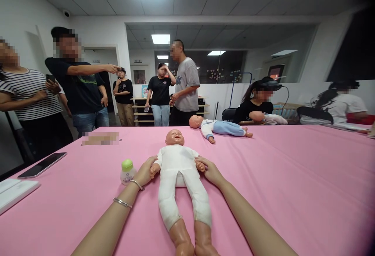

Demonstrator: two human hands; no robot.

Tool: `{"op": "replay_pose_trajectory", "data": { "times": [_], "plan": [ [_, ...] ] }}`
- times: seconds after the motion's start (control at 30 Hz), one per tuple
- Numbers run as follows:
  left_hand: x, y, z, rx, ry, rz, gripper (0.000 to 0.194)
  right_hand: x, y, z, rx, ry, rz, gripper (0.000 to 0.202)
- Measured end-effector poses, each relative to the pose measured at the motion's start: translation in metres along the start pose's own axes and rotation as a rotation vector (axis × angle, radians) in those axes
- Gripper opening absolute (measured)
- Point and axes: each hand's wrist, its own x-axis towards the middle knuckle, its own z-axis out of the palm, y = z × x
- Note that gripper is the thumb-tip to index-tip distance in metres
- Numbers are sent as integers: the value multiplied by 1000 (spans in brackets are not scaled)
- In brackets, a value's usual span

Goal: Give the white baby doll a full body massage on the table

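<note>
A baby doll (179,162) in a white cloth suit lies on its back, head away from me and bare feet toward me. My left hand (146,171) is at the doll's arm on the left, its fingers closed around the forearm just above the doll's hand. On the other side, my right hand (211,173) grips the doll's other forearm, the fingers partly hidden by the arm. Close beside my left wrist stands a small white bottle (127,174) with a green cap.
A pink cloth (275,181) covers the table. Farther back lies a second doll (224,127) in blue and white. A phone (43,165) and a white box (17,193) are at the left edge. Several people stand behind the table; one seated person (258,103) holds another doll.
</note>
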Motion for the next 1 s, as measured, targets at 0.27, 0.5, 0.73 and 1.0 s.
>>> {"op": "replay_pose_trajectory", "data": {
  "times": [0.27, 0.5, 0.73, 1.0],
  "plan": [
    [0, 6, -3, 58, 36, 53, 51, 0, 0, 0, -44, -20, -3, 44],
    [1, 5, -3, 28, 46, 63, 54, 0, 0, 0, -59, -22, -19, 43],
    [1, 2, -2, -23, 35, 12, 55, 1, 3, 1, -29, -2, -7, 44],
    [-1, -1, 0, -176, 62, -76, 48, 0, 6, 1, -7, 10, -3, 38]
  ]
}}
